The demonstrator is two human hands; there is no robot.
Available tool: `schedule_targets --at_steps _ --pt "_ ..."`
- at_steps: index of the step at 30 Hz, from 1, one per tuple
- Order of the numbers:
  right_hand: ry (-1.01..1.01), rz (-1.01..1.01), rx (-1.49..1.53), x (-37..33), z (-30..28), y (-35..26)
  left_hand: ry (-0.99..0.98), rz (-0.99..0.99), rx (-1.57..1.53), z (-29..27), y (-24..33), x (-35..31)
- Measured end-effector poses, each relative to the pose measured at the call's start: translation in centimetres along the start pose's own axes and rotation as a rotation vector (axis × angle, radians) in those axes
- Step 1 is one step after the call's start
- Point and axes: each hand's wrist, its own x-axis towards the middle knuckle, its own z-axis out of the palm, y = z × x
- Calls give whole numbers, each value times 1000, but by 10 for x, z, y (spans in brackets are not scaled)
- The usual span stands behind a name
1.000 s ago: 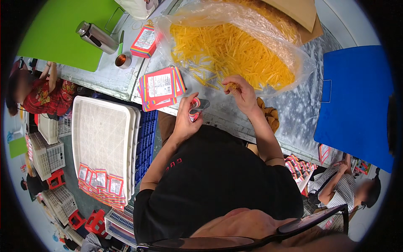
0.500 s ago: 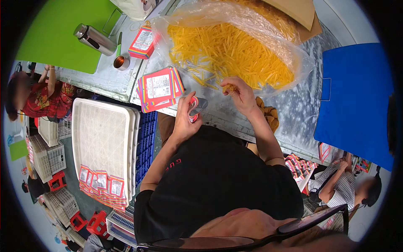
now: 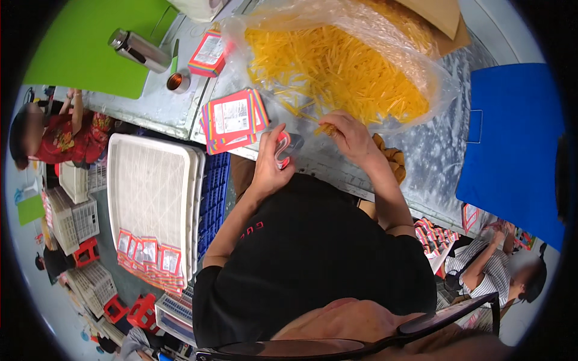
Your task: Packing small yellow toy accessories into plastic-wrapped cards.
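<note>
My left hand [image 3: 268,171] is closed around a bent red-edged card packet [image 3: 282,149], its clear plastic side curved toward the right. To the right, my right hand [image 3: 355,139] pinches a few short yellow plastic sticks [image 3: 326,129] between thumb and fingertips. Just beyond it spreads a big heap of the same yellow sticks [image 3: 337,66], lying in a clear plastic bag [image 3: 444,96] with its mouth open toward me. A loose stack of rainbow-edged cards [image 3: 232,117] lies beyond my left hand, close to the table edge.
Farther left stand another card stack [image 3: 208,54], a steel flask [image 3: 139,52] and a metal cup [image 3: 177,82]. White trays [image 3: 153,186] holding card packets are stacked to my left. A brown cloth [image 3: 391,159] lies by my right forearm. People sit at both sides.
The whole view has shifted slightly. My right hand has turned a little, still pinching yellow sticks near the heap. My left hand keeps its grip on the bent card packet.
</note>
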Motion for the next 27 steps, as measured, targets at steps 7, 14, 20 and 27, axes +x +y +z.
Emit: schedule_targets --at_steps 7,14,20,27 --pt "-183 -152 -245 6 -1 -21 -34 -28 -24 4 -10 -3" --pt "-225 -201 -401 21 -6 -36 -102 -45 27 2 -6 -2" --pt "-275 -222 -519 25 -5 -42 -103 -63 -61 5 -10 -2" --pt "-298 -294 -610 27 3 -49 -114 -59 -58 5 -12 -2"
